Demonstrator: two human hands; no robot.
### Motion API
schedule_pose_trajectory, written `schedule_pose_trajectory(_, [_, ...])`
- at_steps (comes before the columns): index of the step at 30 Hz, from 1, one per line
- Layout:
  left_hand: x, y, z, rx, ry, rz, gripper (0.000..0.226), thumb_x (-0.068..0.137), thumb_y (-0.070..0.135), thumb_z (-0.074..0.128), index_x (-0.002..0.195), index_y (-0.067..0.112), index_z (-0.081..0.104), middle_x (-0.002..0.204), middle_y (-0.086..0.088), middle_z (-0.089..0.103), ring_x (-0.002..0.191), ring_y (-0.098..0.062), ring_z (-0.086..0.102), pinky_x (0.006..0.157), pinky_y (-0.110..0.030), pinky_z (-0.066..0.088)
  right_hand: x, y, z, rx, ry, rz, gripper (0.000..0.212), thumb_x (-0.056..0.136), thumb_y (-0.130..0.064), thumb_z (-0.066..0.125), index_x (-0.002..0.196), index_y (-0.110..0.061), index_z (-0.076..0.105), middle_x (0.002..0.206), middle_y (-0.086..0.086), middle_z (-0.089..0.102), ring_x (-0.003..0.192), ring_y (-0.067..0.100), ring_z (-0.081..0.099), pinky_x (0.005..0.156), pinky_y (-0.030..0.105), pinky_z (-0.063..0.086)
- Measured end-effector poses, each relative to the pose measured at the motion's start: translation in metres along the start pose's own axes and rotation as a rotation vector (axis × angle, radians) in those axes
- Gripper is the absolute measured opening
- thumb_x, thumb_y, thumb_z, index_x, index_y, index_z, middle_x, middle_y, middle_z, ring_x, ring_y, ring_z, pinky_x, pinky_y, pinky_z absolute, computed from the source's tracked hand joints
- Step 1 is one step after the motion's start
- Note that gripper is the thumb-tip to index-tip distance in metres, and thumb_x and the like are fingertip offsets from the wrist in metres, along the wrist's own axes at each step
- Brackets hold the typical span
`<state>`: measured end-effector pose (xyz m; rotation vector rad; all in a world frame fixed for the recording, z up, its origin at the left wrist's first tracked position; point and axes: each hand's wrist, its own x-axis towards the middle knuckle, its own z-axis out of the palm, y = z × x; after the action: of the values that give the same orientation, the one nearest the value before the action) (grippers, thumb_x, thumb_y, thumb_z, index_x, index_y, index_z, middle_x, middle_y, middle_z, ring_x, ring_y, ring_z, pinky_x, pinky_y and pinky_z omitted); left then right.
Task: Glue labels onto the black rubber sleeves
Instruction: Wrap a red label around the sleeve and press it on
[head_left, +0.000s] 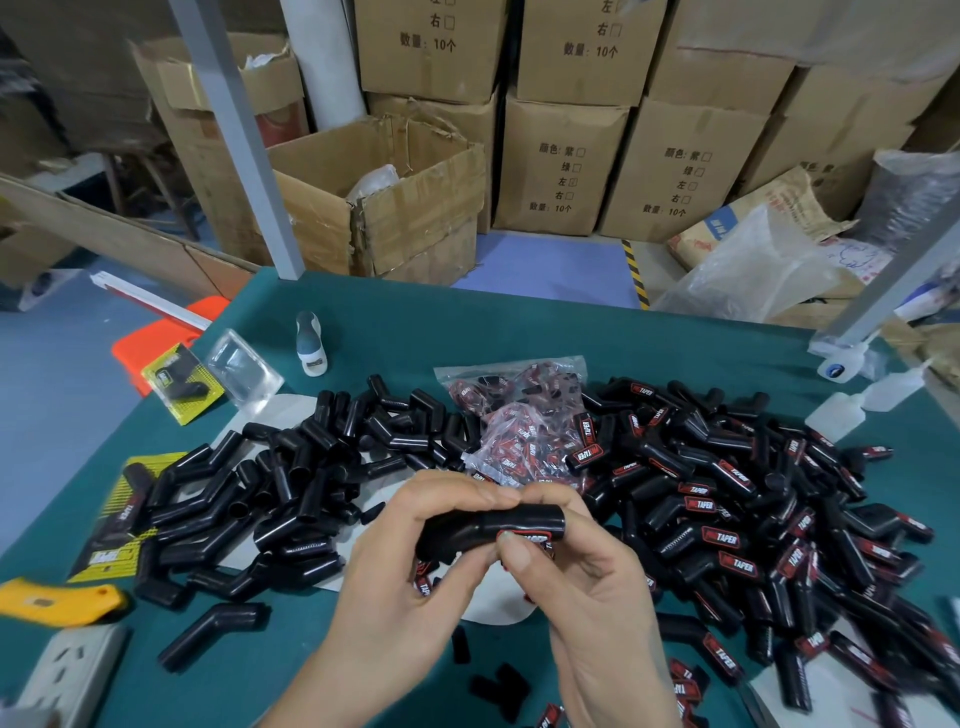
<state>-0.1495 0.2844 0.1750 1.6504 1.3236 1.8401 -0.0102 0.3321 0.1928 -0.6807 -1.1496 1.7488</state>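
Head view. The left hand (415, 561) grips a black rubber sleeve (483, 530), fingers curled over its top and thumb beneath, holding it above the green worktop (519, 332). The right hand (582, 561) pinches a red-and-black label (524, 538) against the underside of the sleeve near its open end; the thumb covers part of the label, so its exact alignment cannot be read.

Judged step: seating the label on the sleeve.

1. Keep the sleeve steady with the left hand. It should act only as a support and should not twist.
2. Press with the thumb from the middle of the label outward, so that both ends bed down on the curved rubber.
3. Check that the label lies along the straight section and clear of the bend.
4. Maintain pressure until the adhesive takes. Rubber is flexible, and a hard squeeze may deform the tube and lift an edge.

Supply and output: unlabelled sleeves (291, 467) lie heaped to the left, labelled sleeves (753, 519) to the right, with a clear bag of labels (524, 415) between the heaps. A small glue bottle (839, 413) lies at the far right edge of the worktop.
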Motion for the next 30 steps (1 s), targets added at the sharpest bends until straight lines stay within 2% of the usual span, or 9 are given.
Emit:
schedule_pose_trajectory(7, [0.0011, -0.0005, -0.0007, -0.027, 0.002, -0.035, 0.045, 0.093, 0.015, 0.071, 0.124, 0.046, 0.062, 0.117, 0.011, 0.070, 0.112, -0.020, 0.070, 0.090, -0.024, 0.056, 0.0015, -0.0020, -0.0012, -0.007, 0.004, 0.026, 0.053, 0.061, -0.051, 0.097, 0.091, -0.008, 0.083, 0.100, -0.007, 0.069, 0.093, 0.013, 0.071, 0.082, 0.022, 0.055])
schedule_pose_trajectory(11, [0.0009, 0.0005, -0.0005, -0.023, -0.003, -0.031, 0.044, 0.094, 0.017, 0.070, 0.125, 0.047, 0.061, 0.118, 0.012, 0.069, 0.113, -0.019, 0.070, 0.089, -0.026, 0.058, 0.0007, -0.0001, -0.0013, 0.009, 0.011, 0.017, 0.054, 0.064, -0.049, 0.096, 0.090, -0.004, 0.082, 0.102, -0.003, 0.068, 0.096, 0.015, 0.070, 0.085, 0.025, 0.055])
schedule_pose_trajectory(13, [0.0012, 0.0018, -0.0005, -0.040, 0.001, -0.036, 0.037, 0.097, 0.023, 0.072, 0.125, 0.045, 0.062, 0.118, 0.011, 0.069, 0.113, -0.020, 0.070, 0.091, -0.025, 0.057, 0.0001, 0.0002, -0.0019, 0.012, 0.003, 0.009, 0.048, 0.066, -0.043, 0.096, 0.089, -0.004, 0.081, 0.102, -0.002, 0.068, 0.096, 0.015, 0.070, 0.085, 0.024, 0.055])
schedule_pose_trajectory(15, [0.0021, 0.0024, -0.0002, -0.070, 0.001, -0.046, 0.029, 0.100, 0.029, 0.070, 0.124, 0.042, 0.062, 0.119, 0.008, 0.069, 0.114, -0.022, 0.069, 0.093, -0.025, 0.056, -0.0004, 0.0005, -0.0032, 0.010, -0.008, -0.008, 0.030, 0.070, -0.030, 0.090, 0.087, -0.005, 0.081, 0.100, -0.004, 0.068, 0.092, 0.012, 0.070, 0.083, 0.022, 0.055])
schedule_pose_trajectory(17, [0.0024, 0.0021, -0.0005, -0.081, -0.015, -0.033, 0.029, 0.100, 0.024, 0.069, 0.124, 0.039, 0.063, 0.120, 0.006, 0.068, 0.115, -0.024, 0.068, 0.093, -0.027, 0.056, -0.0010, 0.0008, -0.0038, 0.012, -0.017, -0.024, 0.019, 0.073, -0.023, 0.083, 0.085, -0.008, 0.082, 0.098, -0.006, 0.069, 0.087, 0.009, 0.070, 0.079, 0.020, 0.055])
schedule_pose_trajectory(19, [0.0022, 0.0014, -0.0005, -0.068, -0.035, -0.010, 0.033, 0.097, 0.013, 0.066, 0.123, 0.034, 0.064, 0.121, 0.004, 0.066, 0.115, -0.026, 0.067, 0.093, -0.028, 0.055, -0.0008, 0.0014, -0.0039, 0.014, -0.015, -0.036, 0.018, 0.074, -0.021, 0.082, 0.086, -0.009, 0.082, 0.097, -0.007, 0.069, 0.083, 0.009, 0.069, 0.077, 0.019, 0.054])
schedule_pose_trajectory(24, [0.0020, 0.0019, 0.0008, -0.128, -0.009, -0.047, 0.030, 0.094, 0.008, 0.064, 0.115, 0.029, 0.066, 0.116, 0.000, 0.067, 0.109, -0.025, 0.068, 0.080, -0.028, 0.058, 0.0000, 0.0000, -0.0023, -0.021, -0.033, -0.042, 0.023, 0.077, -0.030, 0.088, 0.088, -0.011, 0.082, 0.099, -0.007, 0.067, 0.083, 0.008, 0.068, 0.076, 0.019, 0.054])
schedule_pose_trajectory(27, [0.0028, 0.0027, 0.0022, -0.137, 0.003, -0.053, 0.028, 0.094, 0.009, 0.063, 0.113, 0.029, 0.066, 0.115, 0.001, 0.067, 0.107, -0.023, 0.068, 0.080, -0.027, 0.058, -0.0003, -0.0001, -0.0016, -0.037, -0.031, -0.031, 0.037, 0.075, -0.043, 0.090, 0.091, -0.011, 0.082, 0.101, -0.007, 0.066, 0.084, 0.009, 0.069, 0.077, 0.019, 0.054])
schedule_pose_trajectory(30, [0.0034, 0.0022, 0.0027, -0.150, 0.022, -0.051, 0.027, 0.093, 0.008, 0.064, 0.112, 0.027, 0.065, 0.114, 0.002, 0.068, 0.103, -0.019, 0.069, 0.080, -0.025, 0.058, -0.0009, 0.0011, -0.0022, -0.065, -0.016, -0.038, 0.041, 0.074, -0.047, 0.090, 0.094, -0.013, 0.083, 0.102, -0.007, 0.067, 0.091, 0.010, 0.068, 0.081, 0.020, 0.053])
